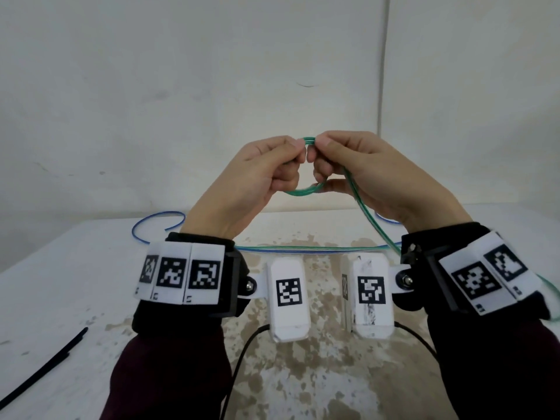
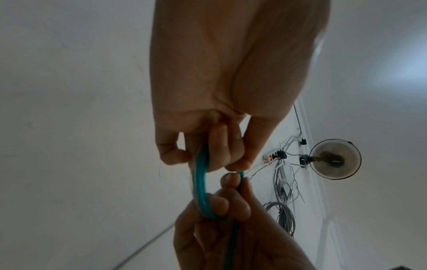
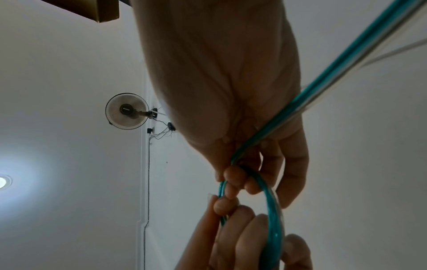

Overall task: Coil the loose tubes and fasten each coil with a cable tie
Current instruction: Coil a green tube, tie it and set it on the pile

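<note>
green tube (image 1: 305, 190): a small coil of several turns is held up in the air above the middle of the table (image 1: 75, 268); the free length runs down from the right hand past the right wrist, and a straight run lies across the table between the wrists.
left hand (image 1: 260, 174): fingers are curled round the left side of the coil, top pinched between thumb and forefinger.
right hand (image 1: 360, 168): the top of the coil is pinched beside the left thumb, lower fingers hooked through the loop; the trailing length is fed out under the palm.
handling (judged): light, springy, smooth plastic; turns are likely to spring open if the pinch is loosened. Best held where the turns cross, at the top of the loop, so all strands are trapped together.
material: thin translucent tubing, glossy teal in the wrist views, round section.
blue tube (image 1: 151, 225): thin, loose, curved in an open arc near the far left edge of the table; another blue bit is seen behind the right wrist (same tube or not, cannot be told).
cable tie (image 1: 42, 368): black, flat, stiff-looking strip, lying untouched at the near left edge.
table surface: white, worn, brown blotches in the middle.
stage (judged): coiling under way, tie not yet applied.
</note>
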Available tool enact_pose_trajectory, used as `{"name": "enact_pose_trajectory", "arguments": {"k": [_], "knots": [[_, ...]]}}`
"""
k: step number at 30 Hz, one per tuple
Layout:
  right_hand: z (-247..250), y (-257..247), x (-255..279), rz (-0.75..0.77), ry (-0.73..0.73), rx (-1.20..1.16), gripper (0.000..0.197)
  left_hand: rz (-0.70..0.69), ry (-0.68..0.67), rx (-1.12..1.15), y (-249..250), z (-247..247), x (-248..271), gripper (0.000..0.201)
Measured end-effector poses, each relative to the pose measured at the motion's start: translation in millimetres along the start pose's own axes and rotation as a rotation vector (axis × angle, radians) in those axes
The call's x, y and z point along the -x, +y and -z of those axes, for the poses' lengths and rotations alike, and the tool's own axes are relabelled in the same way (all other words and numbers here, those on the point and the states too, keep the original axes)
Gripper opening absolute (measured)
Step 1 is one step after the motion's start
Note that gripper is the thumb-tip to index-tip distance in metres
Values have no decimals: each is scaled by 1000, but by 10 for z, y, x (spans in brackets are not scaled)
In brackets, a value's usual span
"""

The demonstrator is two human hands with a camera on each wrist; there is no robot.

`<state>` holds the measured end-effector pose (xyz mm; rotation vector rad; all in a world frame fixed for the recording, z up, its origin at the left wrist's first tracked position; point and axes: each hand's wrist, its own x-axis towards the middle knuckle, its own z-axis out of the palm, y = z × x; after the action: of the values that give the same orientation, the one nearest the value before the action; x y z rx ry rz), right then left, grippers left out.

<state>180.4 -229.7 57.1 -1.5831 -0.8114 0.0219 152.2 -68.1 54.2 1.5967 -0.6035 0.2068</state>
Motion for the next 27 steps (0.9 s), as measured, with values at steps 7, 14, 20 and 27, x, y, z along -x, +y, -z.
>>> {"name": "enact_pose_trajectory", "arguments": {"k": [7, 14, 20, 27], "knots": [[44, -10, 14, -10, -45, -207, 33, -124, 207, 212, 9, -63, -63, 32], [-73, 62, -58, -5, -3, -184, 31, 49, 118, 240, 16, -7, -41, 31], [-104, 39, -50, -21, 14, -73, 32, -12, 57, 141, -28, 43, -20, 31], [-34, 21, -25, -153, 78, -137, 32, -92, 278, 212, -77, -135, -98, 32]]}}
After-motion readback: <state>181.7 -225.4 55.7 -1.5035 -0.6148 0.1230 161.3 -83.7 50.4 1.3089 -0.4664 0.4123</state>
